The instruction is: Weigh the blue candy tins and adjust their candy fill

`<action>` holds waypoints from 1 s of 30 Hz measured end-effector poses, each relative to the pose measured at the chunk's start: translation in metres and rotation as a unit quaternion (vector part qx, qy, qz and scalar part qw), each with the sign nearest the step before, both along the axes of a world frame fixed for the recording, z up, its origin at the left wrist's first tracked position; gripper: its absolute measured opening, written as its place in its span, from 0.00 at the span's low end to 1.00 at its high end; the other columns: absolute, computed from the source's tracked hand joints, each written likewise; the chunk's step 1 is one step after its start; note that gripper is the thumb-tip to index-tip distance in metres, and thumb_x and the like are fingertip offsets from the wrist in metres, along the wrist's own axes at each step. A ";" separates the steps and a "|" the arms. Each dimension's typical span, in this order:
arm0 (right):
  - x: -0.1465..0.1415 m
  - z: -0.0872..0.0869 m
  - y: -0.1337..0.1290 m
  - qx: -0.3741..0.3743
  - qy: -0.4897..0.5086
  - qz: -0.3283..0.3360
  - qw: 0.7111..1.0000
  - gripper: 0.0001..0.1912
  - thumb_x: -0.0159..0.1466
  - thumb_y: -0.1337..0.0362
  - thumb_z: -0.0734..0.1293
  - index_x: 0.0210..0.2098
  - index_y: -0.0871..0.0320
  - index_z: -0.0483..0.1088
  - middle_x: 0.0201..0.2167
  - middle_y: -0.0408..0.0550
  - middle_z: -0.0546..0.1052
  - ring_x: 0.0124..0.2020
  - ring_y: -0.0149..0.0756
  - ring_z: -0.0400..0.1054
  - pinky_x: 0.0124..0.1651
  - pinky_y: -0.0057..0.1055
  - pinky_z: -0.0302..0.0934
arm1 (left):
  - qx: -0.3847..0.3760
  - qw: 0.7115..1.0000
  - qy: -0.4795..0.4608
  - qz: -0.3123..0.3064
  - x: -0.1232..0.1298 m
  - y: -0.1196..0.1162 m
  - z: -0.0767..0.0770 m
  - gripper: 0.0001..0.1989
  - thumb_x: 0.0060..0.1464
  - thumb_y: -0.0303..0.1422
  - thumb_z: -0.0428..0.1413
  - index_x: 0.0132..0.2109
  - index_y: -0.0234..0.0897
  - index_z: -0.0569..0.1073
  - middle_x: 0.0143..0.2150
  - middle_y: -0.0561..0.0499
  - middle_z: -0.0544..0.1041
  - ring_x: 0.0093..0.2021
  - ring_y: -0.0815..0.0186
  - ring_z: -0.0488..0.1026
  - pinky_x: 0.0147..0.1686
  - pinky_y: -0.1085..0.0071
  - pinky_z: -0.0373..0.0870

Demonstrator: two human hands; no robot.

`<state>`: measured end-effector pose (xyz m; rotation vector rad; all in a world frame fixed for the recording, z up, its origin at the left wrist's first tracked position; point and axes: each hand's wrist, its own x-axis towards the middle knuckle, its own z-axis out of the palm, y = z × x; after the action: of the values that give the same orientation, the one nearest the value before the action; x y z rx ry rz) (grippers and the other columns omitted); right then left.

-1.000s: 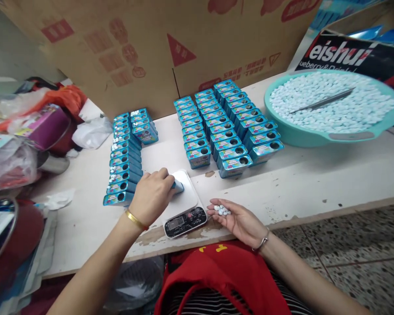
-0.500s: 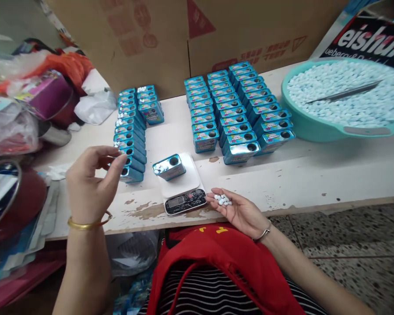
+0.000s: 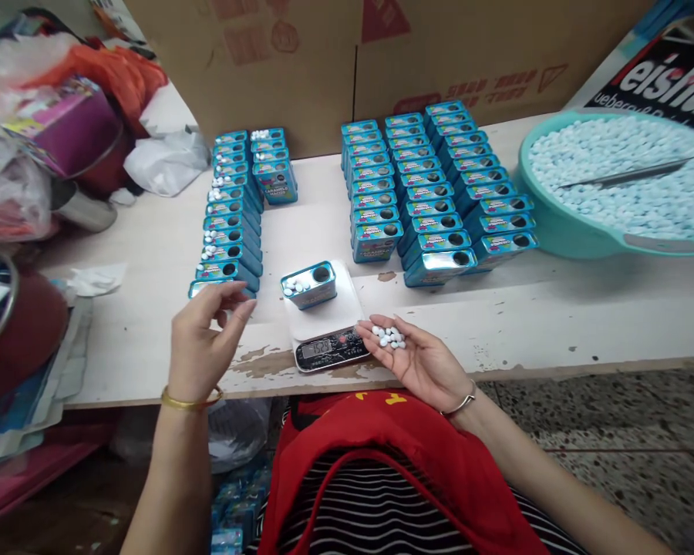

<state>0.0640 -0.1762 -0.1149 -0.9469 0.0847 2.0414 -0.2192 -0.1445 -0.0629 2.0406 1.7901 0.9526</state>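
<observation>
A blue tin (image 3: 309,294) stands on the white scale (image 3: 324,326), with several small white candies on its lid beside a round dark hole. Palm up, my right hand (image 3: 419,358) holds several pale candies (image 3: 389,337), its fingertips at the scale's right edge. My left hand (image 3: 208,335) is held left of the scale, by the near end of the left row of tins (image 3: 231,208). Its thumb and forefinger are apart, and nothing shows between them. Candies lie on some of those tins.
Several rows of blue tins (image 3: 419,193) stand behind the scale to the right. A turquoise basin (image 3: 567,227) full of pale candies, with a dark flat tool on top, is at the right. Cardboard (image 3: 301,69) lines the back; bags and pots crowd the left.
My left hand has moved right, toward the scale. The scale's display now shows different digits. My right hand still holds its candies, and the view has shifted slightly.
</observation>
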 end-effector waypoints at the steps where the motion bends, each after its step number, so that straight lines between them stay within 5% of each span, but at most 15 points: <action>1: -0.003 0.000 0.001 0.000 0.001 0.001 1.000 0.14 0.69 0.67 0.56 0.45 0.68 0.70 0.46 0.61 0.78 0.50 0.39 0.73 0.50 0.29 0.70 | -0.002 1.000 0.006 -0.020 0.003 0.001 -0.004 0.13 0.56 0.35 0.57 0.47 0.39 0.72 0.38 0.52 0.75 0.33 0.71 0.71 0.31 0.74 0.67; 6: -0.020 0.001 0.010 -0.003 0.009 0.003 1.000 0.13 0.68 0.68 0.57 0.43 0.68 0.70 0.45 0.61 0.78 0.48 0.39 0.74 0.51 0.31 0.69 | 0.076 0.994 0.041 -0.068 0.025 0.004 -0.020 0.15 0.55 0.32 0.59 0.49 0.36 0.70 0.41 0.48 0.73 0.37 0.68 0.70 0.34 0.71 0.68; 10: -0.033 0.013 0.023 0.016 0.042 -0.002 0.999 0.15 0.69 0.65 0.57 0.45 0.69 0.69 0.45 0.62 0.78 0.47 0.38 0.74 0.50 0.31 0.69 | 0.164 0.983 0.032 -0.078 0.048 -0.003 -0.014 0.14 0.55 0.25 0.57 0.49 0.37 0.71 0.40 0.48 0.72 0.39 0.68 0.70 0.40 0.70 0.70; 16: -0.041 0.032 0.029 0.048 0.113 -0.003 0.992 0.18 0.70 0.63 0.56 0.48 0.68 0.70 0.38 0.54 0.79 0.36 0.29 0.74 0.42 0.25 0.70 | 0.026 0.961 0.016 -0.275 0.084 -0.006 0.002 0.15 0.58 0.24 0.53 0.52 0.36 0.68 0.45 0.45 0.69 0.46 0.66 0.69 0.43 0.69 0.72; 30: -0.031 0.030 0.021 0.034 0.160 -0.024 0.986 0.13 0.67 0.69 0.58 0.43 0.66 0.72 0.39 0.50 0.79 0.41 0.28 0.74 0.49 0.25 0.68 | -0.002 0.960 0.045 -0.275 0.100 0.009 0.005 0.06 0.58 0.24 0.51 0.42 0.36 0.68 0.40 0.48 0.67 0.37 0.70 0.68 0.35 0.72 0.70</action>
<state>0.0327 -0.1548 -0.0849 -0.5637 0.2071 2.1215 -0.1197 -0.1357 -0.0576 2.4139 1.1401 0.6902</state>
